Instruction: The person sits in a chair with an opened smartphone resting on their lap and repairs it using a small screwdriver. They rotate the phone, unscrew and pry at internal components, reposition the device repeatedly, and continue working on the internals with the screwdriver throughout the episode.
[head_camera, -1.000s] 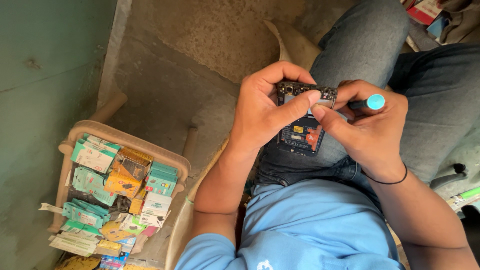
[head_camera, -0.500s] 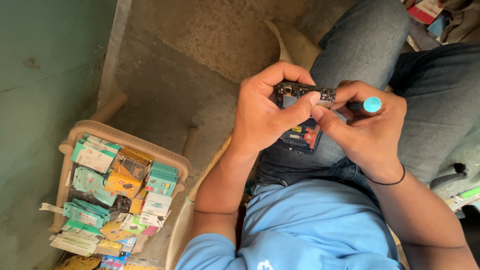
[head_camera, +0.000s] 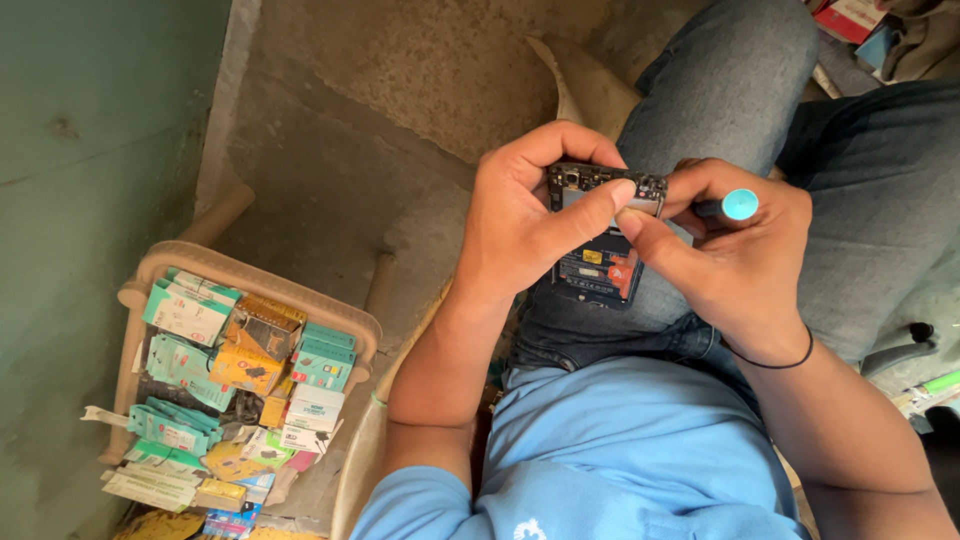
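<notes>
An opened phone with its back cover off lies over my lap, circuit parts and a dark battery showing. My left hand grips its upper left side, the thumb pressed across the top board. My right hand pinches the phone's top right edge with thumb and forefinger. A thin tool with a round turquoise cap is also held in that hand, its tip hidden behind the fingers.
A beige plastic basket at lower left holds several small green, orange and white packets. A green wall runs along the left, with bare concrete floor between. Red items lie at top right, and my jeans-clad legs fill the right side.
Both hands and the phone stay in nearly the same place. My left thumb has slid a little to the right along the phone's top edge.
</notes>
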